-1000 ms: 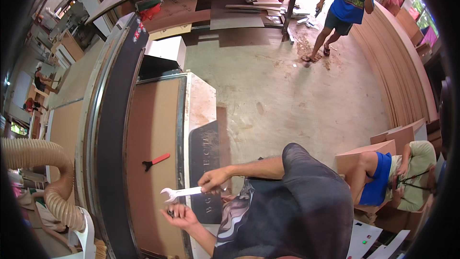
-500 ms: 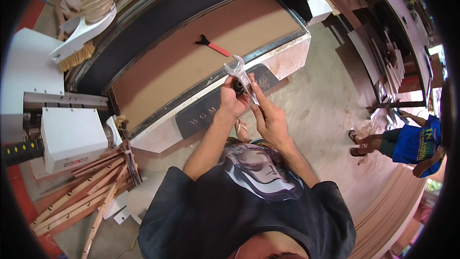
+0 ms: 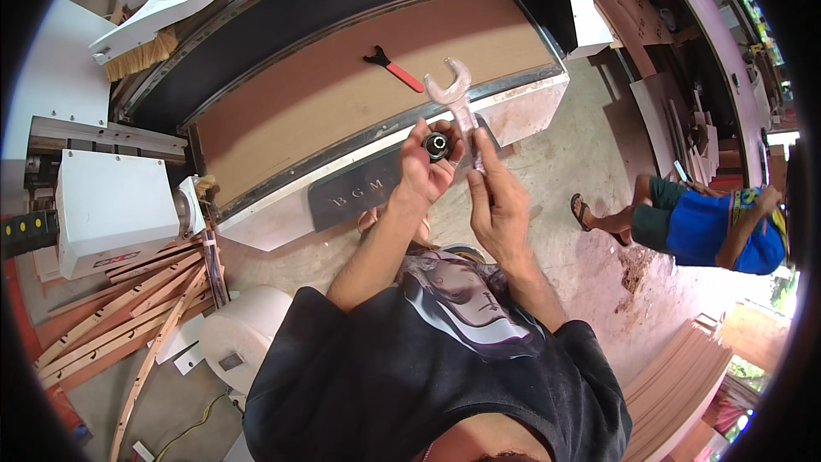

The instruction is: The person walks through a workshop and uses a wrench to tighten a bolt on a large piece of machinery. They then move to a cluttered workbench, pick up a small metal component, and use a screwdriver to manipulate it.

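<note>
1. Our left hand (image 3: 425,173) curls its fingers around a small round black nut (image 3: 437,146), which could slip free and drop

2. Our right hand (image 3: 496,198) pinches the open-ended spanner (image 3: 453,96), its head at twelve o'clock; a weak pinch lets it twist

Silver open-end wrench (image 3: 454,98) upright, black round nut (image 3: 437,145)

Black printed T-shirt (image 3: 445,359), bare forearms
</note>
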A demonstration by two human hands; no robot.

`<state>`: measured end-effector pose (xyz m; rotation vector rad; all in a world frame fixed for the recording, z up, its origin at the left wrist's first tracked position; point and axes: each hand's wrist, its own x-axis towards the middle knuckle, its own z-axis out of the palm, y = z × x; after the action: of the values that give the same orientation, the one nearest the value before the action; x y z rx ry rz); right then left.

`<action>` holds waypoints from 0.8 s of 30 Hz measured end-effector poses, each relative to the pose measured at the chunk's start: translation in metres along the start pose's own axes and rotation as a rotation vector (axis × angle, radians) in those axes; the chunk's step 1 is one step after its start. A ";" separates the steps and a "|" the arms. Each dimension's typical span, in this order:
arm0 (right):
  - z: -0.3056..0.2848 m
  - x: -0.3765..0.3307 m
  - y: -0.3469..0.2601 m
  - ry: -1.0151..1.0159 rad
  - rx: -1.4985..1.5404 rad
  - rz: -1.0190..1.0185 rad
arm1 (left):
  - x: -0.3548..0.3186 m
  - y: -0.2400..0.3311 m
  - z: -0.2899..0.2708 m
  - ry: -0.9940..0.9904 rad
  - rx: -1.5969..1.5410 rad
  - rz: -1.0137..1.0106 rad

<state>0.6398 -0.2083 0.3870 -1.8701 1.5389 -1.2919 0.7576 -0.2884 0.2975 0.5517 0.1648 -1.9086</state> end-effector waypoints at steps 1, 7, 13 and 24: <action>-0.002 0.001 -0.001 0.019 -0.028 -0.012 | 0.000 0.000 0.001 -0.004 -0.039 -0.007; 0.016 -0.011 0.006 -0.352 -0.320 0.247 | 0.009 0.000 0.005 -0.016 -0.111 -0.085; 0.007 -0.012 0.011 -0.136 -0.109 0.162 | 0.008 -0.004 0.016 -0.169 0.042 0.050; 0.012 -0.010 0.021 -0.202 -0.292 0.174 | 0.020 -0.007 0.012 0.032 0.004 -0.072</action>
<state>0.6389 -0.2088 0.3611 -1.9162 1.8084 -0.8097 0.7410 -0.3071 0.2982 0.5856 0.2044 -1.9714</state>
